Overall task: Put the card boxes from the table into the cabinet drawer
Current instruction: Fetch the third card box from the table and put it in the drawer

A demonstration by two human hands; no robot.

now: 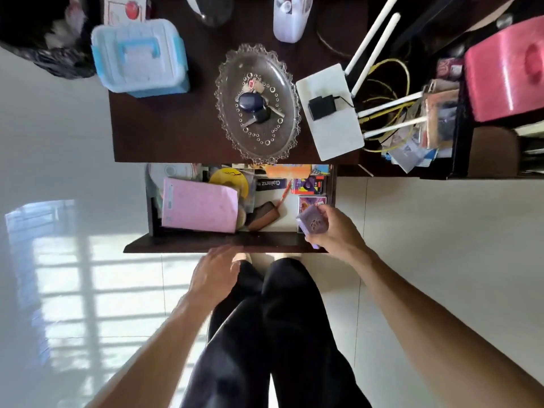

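- Head view: right hand (332,231) is wrapped around a purple card box (312,223), over the near right corner of the open drawer (226,244).
- Left hand (213,275), blurry, fingers spread with nothing in it, just near of the drawer front.
- Another card box (309,185) lies at the drawer's right side; a black item (270,184) there reads "Galanz".
- On the dark tabletop (164,131): glass dish (259,104), white router (331,113).

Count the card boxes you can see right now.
3. One purple card box in the right hand, a second card box below it in the drawer, a red-blue card box behind. Clutter may hide more.
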